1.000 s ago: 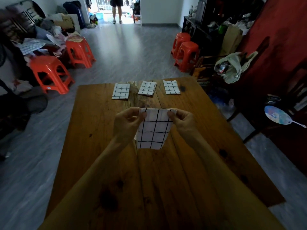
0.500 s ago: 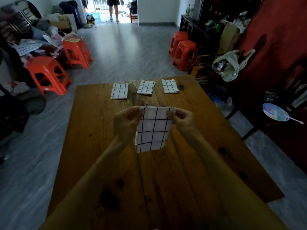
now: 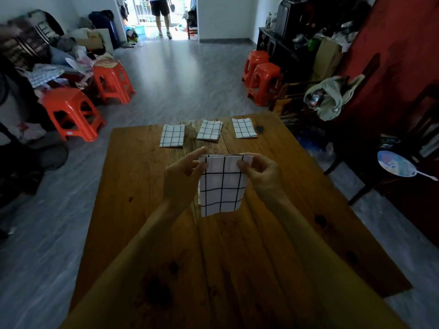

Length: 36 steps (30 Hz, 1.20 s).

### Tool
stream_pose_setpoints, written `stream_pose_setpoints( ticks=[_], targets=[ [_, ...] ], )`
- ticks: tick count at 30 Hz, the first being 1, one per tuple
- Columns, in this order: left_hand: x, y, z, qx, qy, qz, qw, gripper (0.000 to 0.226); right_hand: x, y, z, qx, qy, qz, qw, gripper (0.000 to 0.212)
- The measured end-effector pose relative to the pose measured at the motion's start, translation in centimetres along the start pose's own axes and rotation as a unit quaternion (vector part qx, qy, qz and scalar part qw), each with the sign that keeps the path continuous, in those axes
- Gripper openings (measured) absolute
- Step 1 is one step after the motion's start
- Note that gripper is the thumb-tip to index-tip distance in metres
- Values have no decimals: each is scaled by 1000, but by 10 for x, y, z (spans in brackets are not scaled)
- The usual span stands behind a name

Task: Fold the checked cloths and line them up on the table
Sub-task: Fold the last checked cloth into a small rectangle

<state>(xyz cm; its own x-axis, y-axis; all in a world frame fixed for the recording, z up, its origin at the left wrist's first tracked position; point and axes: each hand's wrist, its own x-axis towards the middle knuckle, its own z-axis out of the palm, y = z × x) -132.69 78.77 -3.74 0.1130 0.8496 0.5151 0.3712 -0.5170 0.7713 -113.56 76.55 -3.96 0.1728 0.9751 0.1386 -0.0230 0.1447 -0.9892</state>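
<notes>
Grey floor (image 3: 180, 74) with 4 orange stools (image 3: 71, 112), a red wall (image 3: 389, 43) and a sunlit doorway (image 3: 164, 17).

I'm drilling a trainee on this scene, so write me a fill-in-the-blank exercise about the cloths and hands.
1. Folded checked cloths already lying along the table's far edge number ____.
2. The held cloth is pinched at its ____ corners by the left hand and right hand.
3. The held cloth hangs ____ the table, not on it.
4. The stools on the floor are coloured ____.

Missing words: three; top; above; orange
</notes>
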Motion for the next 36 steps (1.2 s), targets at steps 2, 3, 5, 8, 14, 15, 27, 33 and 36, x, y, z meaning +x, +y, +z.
stream_pose_setpoints(
  ticks=[2, 3, 5, 8, 14, 15, 27, 33, 36],
  targets=[
    [0, 0, 2, 9, 4, 7, 1000, 42, -1, 0, 1, 4, 2, 2, 1000, 11],
    [0, -1, 3, 13, 7, 8, 1000, 42, -2, 0, 2, 4, 3, 1, 1000, 12],
    [-1, -1, 5, 10, 8, -4, 1000, 44, -3, 1, 2, 3, 3, 3, 1000, 13],
    [-3, 0, 6, -15, 0, -39, 999, 45, -4, 0, 3, 4, -3, 11, 1000, 9],
    [-3, -5, -2, -74, -47, -94, 992, 28, -6, 1, -1, -11, -43, 36, 998, 10],
    [-4, -6, -4, -83, -52, -105, 990, 22, -7, 1, -1, -14, -49, 36, 998, 11],
    [-28, -21, -9, -167, -48, -256, 951, 15, -23, 26, 18, -49, -2, 100, 994, 14],
    [-45, -56, 2, -165, -71, -333, 926, 13, -34, 55, 25, -70, 16, 180, 981, 16],
    [-54, -80, 18, -153, -75, -383, 908, 12, -30, 82, 21, -74, 18, 222, 972, 16]
  ],
)
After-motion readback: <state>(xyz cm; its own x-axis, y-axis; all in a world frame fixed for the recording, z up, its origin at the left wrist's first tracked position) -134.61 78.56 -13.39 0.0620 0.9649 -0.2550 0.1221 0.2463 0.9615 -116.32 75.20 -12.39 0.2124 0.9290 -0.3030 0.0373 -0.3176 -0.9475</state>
